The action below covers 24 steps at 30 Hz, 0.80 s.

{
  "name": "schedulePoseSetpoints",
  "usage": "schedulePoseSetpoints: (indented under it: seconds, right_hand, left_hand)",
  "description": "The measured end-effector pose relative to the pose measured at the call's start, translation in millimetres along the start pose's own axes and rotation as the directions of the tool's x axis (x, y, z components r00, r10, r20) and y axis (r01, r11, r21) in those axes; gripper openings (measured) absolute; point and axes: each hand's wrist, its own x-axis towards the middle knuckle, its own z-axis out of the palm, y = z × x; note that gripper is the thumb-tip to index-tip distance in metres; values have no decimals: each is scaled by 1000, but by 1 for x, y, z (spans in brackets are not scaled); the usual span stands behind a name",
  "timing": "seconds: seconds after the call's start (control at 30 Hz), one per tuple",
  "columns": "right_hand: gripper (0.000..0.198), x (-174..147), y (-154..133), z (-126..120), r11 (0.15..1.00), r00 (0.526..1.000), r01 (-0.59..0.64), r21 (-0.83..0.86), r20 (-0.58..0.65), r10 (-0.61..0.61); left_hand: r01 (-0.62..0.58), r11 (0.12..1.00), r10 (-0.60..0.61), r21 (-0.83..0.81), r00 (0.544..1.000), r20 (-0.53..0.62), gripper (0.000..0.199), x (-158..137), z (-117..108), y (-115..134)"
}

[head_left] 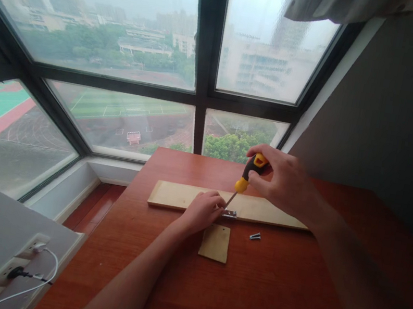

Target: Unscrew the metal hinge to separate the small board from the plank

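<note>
My right hand (280, 175) is closed around the black and yellow handle of a screwdriver (253, 172). The tool leans, its shaft running down and left to a small metal hinge (230, 214) at the near edge of a long pale wooden board (174, 195). Beside the tip, my left hand (205, 208) has its fingers bent down at the hinge's left end, pressing there or holding something small. Whether a screw sits under the tip is hidden by those fingers. Just in front of the hinge lies a small pale wooden piece (215, 244) with a hole near its top edge.
A few loose screws (255, 236) lie on the reddish-brown table (253, 299), right of the small wooden piece. Large windows (126, 67) rise behind the table. At lower left, a wall socket (8, 272) has a white cable and a black plug in it.
</note>
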Motion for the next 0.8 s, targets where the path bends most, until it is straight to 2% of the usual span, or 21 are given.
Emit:
schedulePoseSetpoints:
  seconds: [0.2, 0.37, 0.6, 0.8]
  right_hand:
    - [25, -7, 8, -7, 999, 998, -39, 6, -42, 39]
    - [24, -16, 12, -5, 996, 995, -87, 12, -51, 88]
    - [23, -19, 20, 10, 999, 999, -39, -4, -12, 39]
    - [24, -21, 22, 14, 999, 999, -38, 1, 12, 38]
  left_hand:
    - [12, 992, -18, -125, 998, -52, 6, 0, 3, -4]
    - [34, 994, -40, -101, 998, -57, 7, -1, 4, -5]
    - [35, 996, -39, -83, 998, -48, 8, -2, 2, -5]
    - [28, 997, -32, -69, 998, -62, 7, -1, 2, -1]
